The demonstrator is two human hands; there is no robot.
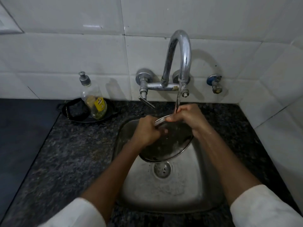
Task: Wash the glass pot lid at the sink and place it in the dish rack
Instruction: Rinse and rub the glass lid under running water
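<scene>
- The round glass pot lid with a metal rim [170,148] is partly hidden: its upper left edge sits under the left hand [146,131] and its top edge under the right hand [187,116]
- The fingertips of both hands curl out of sight around that rim
- The lid's knob or handle cannot be seen
- Both white sleeves [262,208] are cut off by the bottom edge
- The label on the clear dish soap bottle [93,99] is too small to read
- The dark object [77,109] in the black tray [106,117] is too dim to identify
- The grey shape [8,25] at the upper left is cut off
</scene>
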